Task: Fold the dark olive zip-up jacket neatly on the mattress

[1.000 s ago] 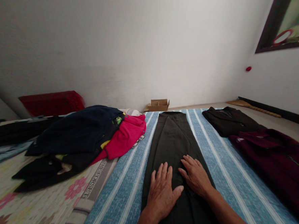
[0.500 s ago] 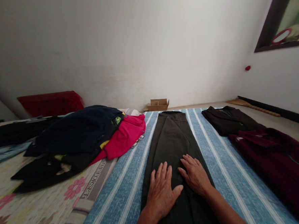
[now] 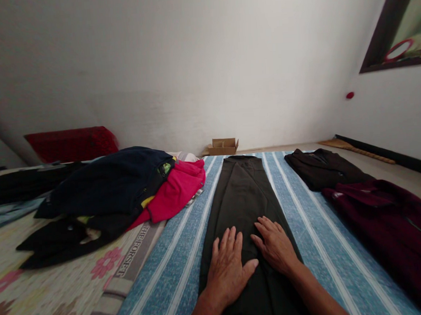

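Dark olive-grey trousers, folded lengthwise, lie flat on a blue-and-white striped sheet. Their waistband points away from me, toward the wall. My left hand rests palm down on the near part of the trousers, fingers stretched and thumb pointing right. Just right of it, my right hand also lies flat on the cloth, its fingers aimed up and to the left. Neither hand grips anything. The fabric beneath the palms is hidden.
Left is a heap with a navy garment and a pink garment on a floral mat. To the right lie a folded dark brown garment and a maroon garment. A cardboard box stands by the wall.
Both hands stay in the same place on the trousers. The camera view has shifted very slightly.
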Motion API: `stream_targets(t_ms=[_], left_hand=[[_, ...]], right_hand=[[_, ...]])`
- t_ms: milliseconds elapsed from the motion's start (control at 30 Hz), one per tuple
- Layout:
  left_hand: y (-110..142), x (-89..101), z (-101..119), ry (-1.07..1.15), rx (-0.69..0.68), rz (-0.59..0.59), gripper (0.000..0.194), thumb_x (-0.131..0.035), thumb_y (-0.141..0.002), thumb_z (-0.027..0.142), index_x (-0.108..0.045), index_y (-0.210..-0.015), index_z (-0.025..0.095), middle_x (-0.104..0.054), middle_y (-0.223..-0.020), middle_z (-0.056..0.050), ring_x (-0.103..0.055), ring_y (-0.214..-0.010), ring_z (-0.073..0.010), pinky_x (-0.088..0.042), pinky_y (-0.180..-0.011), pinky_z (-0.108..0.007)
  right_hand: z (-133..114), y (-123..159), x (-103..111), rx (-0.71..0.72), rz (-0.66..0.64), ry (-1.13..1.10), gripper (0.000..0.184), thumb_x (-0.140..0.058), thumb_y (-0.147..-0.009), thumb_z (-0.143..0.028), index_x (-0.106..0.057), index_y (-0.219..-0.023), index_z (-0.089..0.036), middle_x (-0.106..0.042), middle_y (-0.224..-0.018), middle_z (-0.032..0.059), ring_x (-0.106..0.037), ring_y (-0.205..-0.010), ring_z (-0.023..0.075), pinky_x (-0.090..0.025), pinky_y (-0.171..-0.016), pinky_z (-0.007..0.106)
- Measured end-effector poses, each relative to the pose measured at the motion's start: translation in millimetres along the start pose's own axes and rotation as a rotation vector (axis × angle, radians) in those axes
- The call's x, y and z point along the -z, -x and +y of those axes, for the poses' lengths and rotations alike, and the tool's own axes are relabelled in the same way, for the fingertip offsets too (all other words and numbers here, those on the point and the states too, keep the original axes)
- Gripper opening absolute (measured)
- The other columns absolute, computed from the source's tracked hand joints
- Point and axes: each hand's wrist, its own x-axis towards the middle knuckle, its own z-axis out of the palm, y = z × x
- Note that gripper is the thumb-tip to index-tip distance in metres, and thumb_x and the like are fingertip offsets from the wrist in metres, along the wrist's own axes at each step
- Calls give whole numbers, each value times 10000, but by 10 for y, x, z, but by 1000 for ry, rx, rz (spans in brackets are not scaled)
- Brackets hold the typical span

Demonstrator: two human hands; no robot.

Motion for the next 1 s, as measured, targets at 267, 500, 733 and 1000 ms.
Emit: stream_targets(t_ms=[267,500,733,1000], left_hand=[[2,-17,-11,6,-10,20,716,-339,-850,584,-305,-1422,155,-198,-1519,-106,-132,-1400,-277,-159,-1113,-514],[3,-18,-8,3,-7,26,719,-343,-851,580,-294,-1426,152,-201,-1519,-102,-136,-1400,-271,-162,-1115,-504],[4,-14,-1,6,-3,20,719,-348,-847,577,-304,-1422,148,-197,-1519,-108,-137,-1399,-278,-155,-1114,-502],[8,4,11,4,3,11,713,-353,-850,565,-302,-1422,142,-185,-1522,-105,-134,-1400,-269,-149,-1119,-495]], right_hand=[[7,-6,-2,2,0,6,447,-385,-921,-406,-536,-1262,-160,-456,-1381,90,-340,-1318,244,-258,-1073,435],[7,1,1,4,3,12,444,-369,-925,-406,-535,-1263,-170,-455,-1382,88,-338,-1319,242,-256,-1072,436],[17,2,-11,-1,7,5,442,-376,-924,-410,-536,-1265,-178,-453,-1384,88,-339,-1318,245,-252,-1072,437],[21,0,-6,-4,-10,5,448,-381,-926,-409,-529,-1270,-162,-444,-1391,90,-332,-1321,243,-245,-1079,434]])
